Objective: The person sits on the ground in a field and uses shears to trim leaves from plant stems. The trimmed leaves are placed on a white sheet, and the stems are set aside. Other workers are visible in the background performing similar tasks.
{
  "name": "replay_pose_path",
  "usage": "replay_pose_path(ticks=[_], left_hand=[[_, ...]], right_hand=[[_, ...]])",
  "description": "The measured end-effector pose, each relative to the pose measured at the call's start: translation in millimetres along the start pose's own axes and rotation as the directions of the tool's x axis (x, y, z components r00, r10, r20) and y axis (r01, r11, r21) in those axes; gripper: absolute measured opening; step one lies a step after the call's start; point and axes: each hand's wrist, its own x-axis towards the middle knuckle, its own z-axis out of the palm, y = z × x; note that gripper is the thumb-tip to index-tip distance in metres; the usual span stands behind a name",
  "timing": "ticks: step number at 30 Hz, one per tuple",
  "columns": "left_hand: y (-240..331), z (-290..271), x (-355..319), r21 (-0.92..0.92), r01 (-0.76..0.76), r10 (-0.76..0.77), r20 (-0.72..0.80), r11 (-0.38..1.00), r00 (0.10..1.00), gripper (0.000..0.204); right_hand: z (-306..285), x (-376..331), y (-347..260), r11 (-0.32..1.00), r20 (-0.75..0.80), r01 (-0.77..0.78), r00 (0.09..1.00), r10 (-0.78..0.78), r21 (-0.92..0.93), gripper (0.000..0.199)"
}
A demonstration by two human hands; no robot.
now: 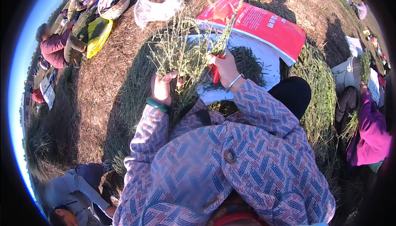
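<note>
My left hand (162, 87), with a green bangle at its wrist, is closed round a loose bunch of dry green plant stalks (181, 50). The seedy tips fan out upward, and the lower stems hang down toward my lap. Close beside it, my right hand (227, 70) grips red-handled scissors (215, 73). Their blades point up among the stalks, partly hidden by a taller sprig (226, 32) at my right fingertips. Whether the fingers also pinch that sprig I cannot tell. Beneath my right hand, a dark green heap of clippings (246, 63) lies on a white sheet (269, 70).
A red printed sack (284, 36) lies at the sheet's far edge. Cut plants (317, 90) are piled on both sides of me. Clear plastic (159, 10) rests on the straw ahead. A person in purple (369, 127) sits at right by a white bucket (347, 72); others sit at left.
</note>
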Motion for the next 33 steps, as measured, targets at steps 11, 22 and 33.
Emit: replay_pose_path(ticks=[11,22,33], left_hand=[[10,10,-13,-0.044,0.172,-0.157,0.235,0.984,0.959,0.038],[-5,5,-7,0.044,-0.103,0.098,0.107,0.994,0.989,0.027],[2,6,-5,0.151,-0.055,0.046,0.066,0.987,0.997,0.02]], right_hand=[[-22,-8,-16,0.997,0.104,-0.01,0.994,0.018,-0.077,0.023],[-86,-32,-61,0.745,0.023,0.124,0.989,-0.146,-0.656,0.034],[-144,-60,-110,-0.044,-0.005,-0.024,0.916,-0.401,-0.999,0.041]])
